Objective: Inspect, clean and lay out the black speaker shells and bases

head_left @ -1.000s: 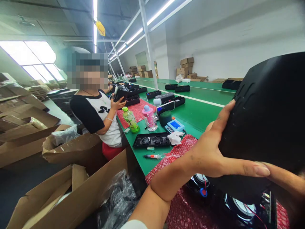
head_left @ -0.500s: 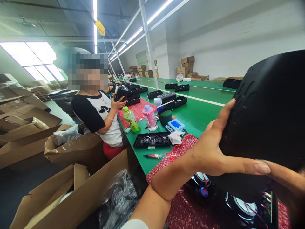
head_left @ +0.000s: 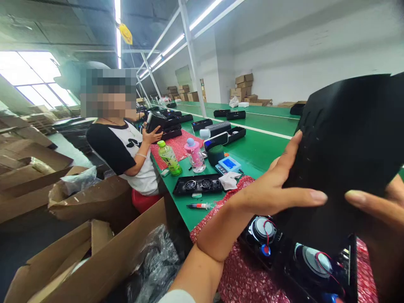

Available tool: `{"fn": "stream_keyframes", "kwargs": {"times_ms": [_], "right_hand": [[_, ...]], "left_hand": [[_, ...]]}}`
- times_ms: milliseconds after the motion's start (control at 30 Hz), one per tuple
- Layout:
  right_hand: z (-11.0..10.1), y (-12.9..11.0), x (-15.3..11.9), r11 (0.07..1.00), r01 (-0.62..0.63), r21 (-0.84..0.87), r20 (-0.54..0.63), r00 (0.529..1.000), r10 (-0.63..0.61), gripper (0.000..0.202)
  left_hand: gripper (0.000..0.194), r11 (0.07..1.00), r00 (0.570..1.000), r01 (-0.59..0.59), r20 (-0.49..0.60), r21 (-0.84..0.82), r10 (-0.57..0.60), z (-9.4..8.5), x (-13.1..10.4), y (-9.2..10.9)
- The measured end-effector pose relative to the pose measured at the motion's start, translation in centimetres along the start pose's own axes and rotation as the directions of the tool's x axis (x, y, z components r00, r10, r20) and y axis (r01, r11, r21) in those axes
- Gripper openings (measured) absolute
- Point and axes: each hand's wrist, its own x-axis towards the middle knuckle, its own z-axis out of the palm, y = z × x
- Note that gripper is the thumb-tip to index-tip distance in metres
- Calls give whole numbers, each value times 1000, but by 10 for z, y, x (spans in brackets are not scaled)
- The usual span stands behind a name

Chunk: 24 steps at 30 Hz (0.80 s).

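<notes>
A large black plastic casing [head_left: 344, 139] is held up at the right, close to the camera. My left hand [head_left: 284, 185] grips its left side, thumb across the near face. My right hand [head_left: 378, 210] holds the other side, its thumb on the same face and its other fingers mostly hidden. Under the casing, an open black speaker housing [head_left: 284, 261] with round silver drivers and red wires lies on red bubble wrap [head_left: 246, 273]. The casing covers part of that housing.
On the green table [head_left: 192, 214] are a speaker panel [head_left: 198, 184], a syringe [head_left: 200, 206], a blue device [head_left: 229, 164], a green bottle [head_left: 170, 158] and a pink bottle [head_left: 195, 158]. A person [head_left: 126, 147] holds a dark unit at the left, beyond cardboard boxes [head_left: 104, 252].
The casing has shifted slightly left, and more of the speaker housing beneath shows. My two thumbs, close together before, are now apart. The camera view has turned slightly.
</notes>
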Motion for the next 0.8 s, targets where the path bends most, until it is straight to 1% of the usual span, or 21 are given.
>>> {"fn": "stream_keyframes", "kwargs": {"times_ms": [67, 100, 167, 200, 233, 267, 333, 367, 400, 467, 500, 567, 600, 633, 667, 733, 800], "right_hand": [[-6, -1, 9, 998, -65, 4, -32, 997, 65, 47], [-9, -1, 13, 996, -86, 31, -54, 995, 87, 46], [-10, -1, 21, 988, -92, 123, -78, 992, 102, 50], [-9, -1, 23, 982, -83, 169, -76, 992, 97, 54], [-8, 0, 26, 975, -79, 209, -65, 993, 95, 57], [-5, 1, 29, 966, -94, 239, -39, 994, 106, 59], [-2, 4, 35, 956, -137, 259, 0, 990, 141, 61], [-1, 5, 38, 958, -147, 246, 7, 989, 150, 62], [0, 7, 41, 963, -153, 220, 16, 988, 153, 62], [-3, 10, 44, 972, -178, 153, 83, 982, 167, 66], [-5, 13, 44, 971, -207, 124, 142, 972, 189, 67], [-12, 20, 43, 950, -298, 97, 262, 928, 264, 68], [-16, 25, 42, 934, -341, 104, 297, 907, 298, 67], [-21, 30, 41, 921, -367, 128, 311, 897, 314, 66], [-26, 35, 40, 913, -373, 167, 311, 898, 310, 66], [-37, 42, 40, 893, -355, 275, 319, 910, 264, 69], [-46, 46, 41, 869, -357, 341, 383, 897, 218, 76]], "left_hand": [[106, 999, 997, 4, 75, -40, -1, -11, 5, -4], [106, 999, 997, 7, 79, -43, -4, -15, 8, -8], [113, 999, 999, 37, 33, -34, -35, -19, 16, -17], [117, 996, 997, 71, 14, -60, -70, -18, 21, -22], [120, 986, 993, 114, 18, -119, -113, -16, 25, -26], [120, 967, 986, 164, 52, -195, -157, -13, 29, -30], [112, 910, 967, 246, 155, -333, -204, -8, 35, -34], [106, 893, 963, 256, 177, -369, -203, -6, 37, -34], [100, 893, 968, 239, 166, -382, -188, -5, 38, -34], [98, 921, 986, 165, 82, -353, -145, -4, 38, -31], [101, 945, 993, 118, 18, -306, -118, -4, 37, -30], [115, 991, 990, 44, -128, -129, -60, -2, 33, -29], [122, 999, 983, 34, -180, -28, -39, 0, 29, -28], [125, 998, 979, 44, -202, 50, -33, 2, 25, -26], [123, 993, 981, 66, -189, 95, -47, 3, 21, -24], [114, 989, 991, 113, -86, 95, -105, 4, 13, -19], [105, 989, 992, 123, 5, 78, -124, 0, 6, -12]]}}
